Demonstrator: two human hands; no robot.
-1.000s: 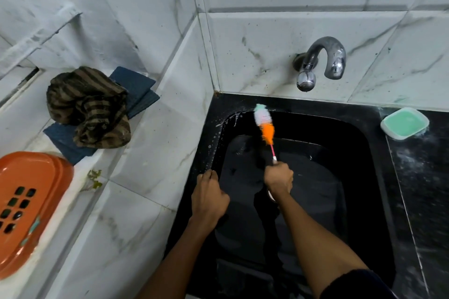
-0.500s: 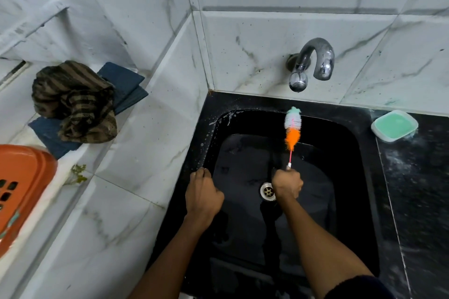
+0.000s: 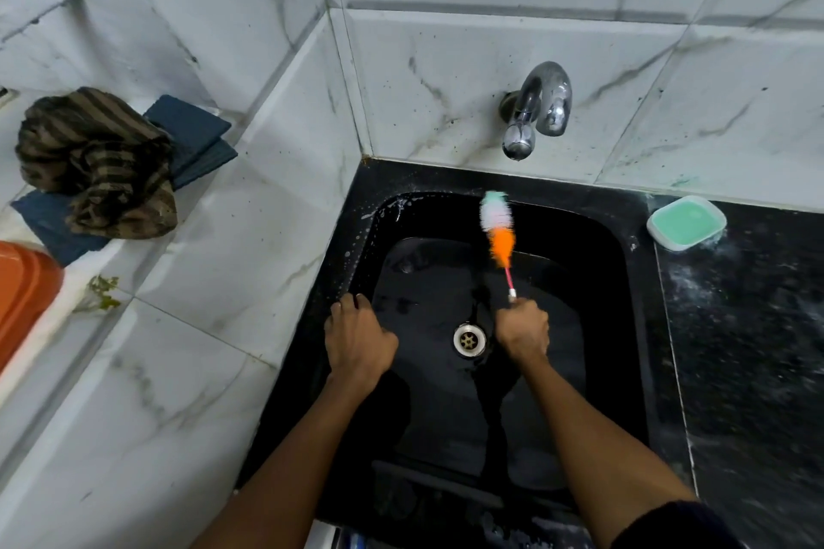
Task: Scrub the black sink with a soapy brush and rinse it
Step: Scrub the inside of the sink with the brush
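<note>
Head view gives me a glossy black sink (image 3: 624, 325), rounded at the corners, with a round steel drain (image 3: 469, 339) in its floor. My right hand (image 3: 522, 329) grasps the thin pink handle of the brush (image 3: 499, 232), its fluffy orange-and-white bristles against the far wall under the curved chrome tap (image 3: 537, 107). My left hand (image 3: 359, 345) rests on the sink's left rim, fingers curled and holding nothing.
</note>
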